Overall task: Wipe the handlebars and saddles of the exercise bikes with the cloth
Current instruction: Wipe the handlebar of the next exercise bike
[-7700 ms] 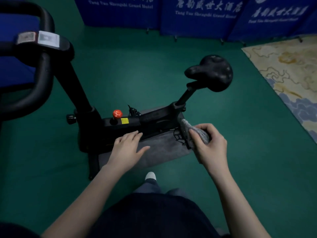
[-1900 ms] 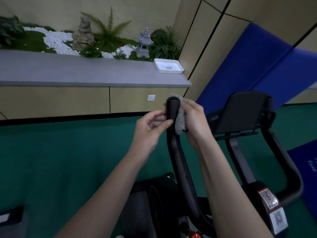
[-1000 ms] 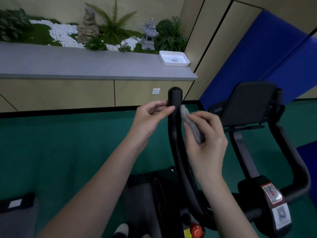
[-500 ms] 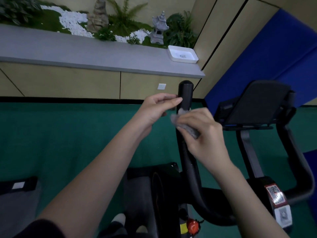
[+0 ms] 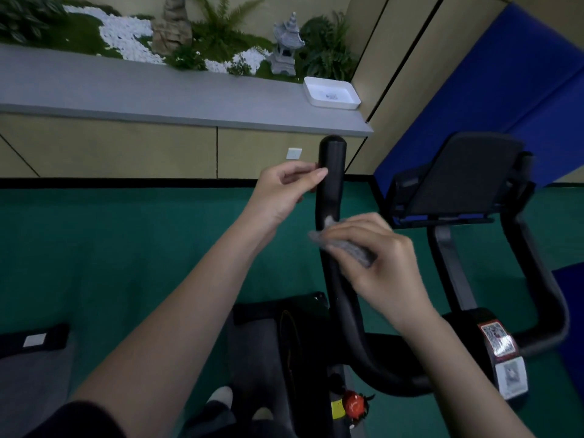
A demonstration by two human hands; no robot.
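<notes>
Pinched between the thumb and curled fingers of the right hand [image 5: 382, 267] is a folded grey cloth [image 5: 344, 248], its free edge pressed against the black handlebar [image 5: 330, 191] of an exercise bike. The grip is closed firmly on the cloth, and the cloth meets the bar partway down its upright stretch.

Above the grip and a little to its left, the left hand [image 5: 284, 191] holds nothing. Its fingers are relaxed and their tips touch the side of the same bar, just under its rounded top end, apparently steadying it.

To the right of the grip stands the bike's dark console [image 5: 467, 178]. Further right, a second handlebar arm [image 5: 543, 279] curves down, well apart from both hands. Below the grip the bar bends into the frame, near a red knob [image 5: 354, 406]. Far above it, a white tray [image 5: 331, 96] sits on a grey ledge [image 5: 158, 93].

Judging progress: the wiping looks to be under way on this one bar, with the cloth on its upper half. Whether the part above the cloth is already clean cannot be told. The lower bend, the second arm and the saddle, which is out of view, appear still to be done, and so do any other bikes.
</notes>
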